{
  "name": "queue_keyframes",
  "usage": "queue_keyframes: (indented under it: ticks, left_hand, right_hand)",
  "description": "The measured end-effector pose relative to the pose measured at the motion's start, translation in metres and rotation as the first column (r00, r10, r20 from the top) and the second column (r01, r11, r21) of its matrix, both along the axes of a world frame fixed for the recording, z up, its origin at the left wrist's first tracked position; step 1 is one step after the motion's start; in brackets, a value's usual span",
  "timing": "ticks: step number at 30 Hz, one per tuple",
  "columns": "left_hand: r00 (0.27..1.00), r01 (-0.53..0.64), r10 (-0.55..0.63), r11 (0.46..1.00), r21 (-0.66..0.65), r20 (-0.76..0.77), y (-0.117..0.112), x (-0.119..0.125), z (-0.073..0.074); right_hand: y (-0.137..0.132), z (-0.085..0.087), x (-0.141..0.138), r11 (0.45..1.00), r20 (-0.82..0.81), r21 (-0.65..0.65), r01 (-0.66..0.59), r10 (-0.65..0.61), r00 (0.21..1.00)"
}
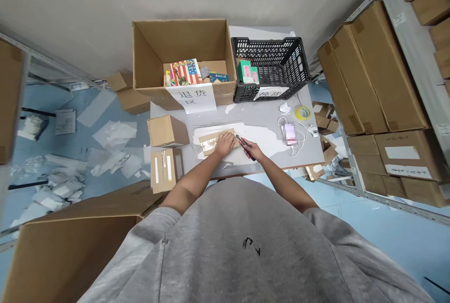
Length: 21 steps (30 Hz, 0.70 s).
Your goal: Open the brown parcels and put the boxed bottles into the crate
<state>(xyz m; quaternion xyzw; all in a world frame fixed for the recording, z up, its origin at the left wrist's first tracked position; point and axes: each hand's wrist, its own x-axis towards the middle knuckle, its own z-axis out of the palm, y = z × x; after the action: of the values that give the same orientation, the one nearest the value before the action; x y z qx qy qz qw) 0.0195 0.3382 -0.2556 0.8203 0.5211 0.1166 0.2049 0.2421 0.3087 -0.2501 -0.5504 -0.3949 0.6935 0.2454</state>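
A small flat cardboard box (209, 142) with torn white label remains lies on white paper on the table. My left hand (225, 144) presses on its right part, fingers together and curled toward its right edge, holding it in place. My right hand (253, 151) is closed around a black and red box cutter (244, 143). The cutter's tip points up and left, at the box's right end; I cannot tell whether it touches the cardboard.
A large open carton (151, 94) with books and a black plastic crate (300, 76) with green boxes stand at the back. Two small boxes (165, 130) are stacked at left. Yellow tape (303, 113) and a phone with a cable (290, 133) lie right. Shelves (362, 186) hold cartons.
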Motion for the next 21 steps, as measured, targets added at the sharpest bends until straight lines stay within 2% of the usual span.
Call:
queue_keyframes:
  ticks: [7, 12, 16, 21]
  left_hand:
    - [0.999, 0.028, -0.028, 1.000, 0.003, 0.039, -0.0015, 0.0001, 0.0023]
    - [0.996, -0.049, 0.050, 0.999, -0.023, 0.070, -0.0002, 0.0021, 0.0048]
    - [0.997, -0.059, 0.059, 0.998, 0.006, 0.047, -0.0008, 0.0039, 0.0041]
    - [0.998, -0.058, 0.058, 0.998, 0.025, 0.012, -0.0017, 0.0041, 0.0002]
  right_hand:
    - [-0.0050, 0.0002, 0.0066, 1.000, -0.006, -0.016, -0.014, 0.014, 1.000]
    - [-0.0050, -0.0006, 0.0084, 0.999, 0.018, 0.018, -0.033, 0.032, 0.999]
    - [-0.0027, -0.0024, 0.0101, 0.996, 0.035, 0.049, -0.072, 0.071, 0.997]
    - [-0.0013, -0.0032, 0.0036, 0.997, 0.096, 0.074, -0.037, 0.029, 0.995]
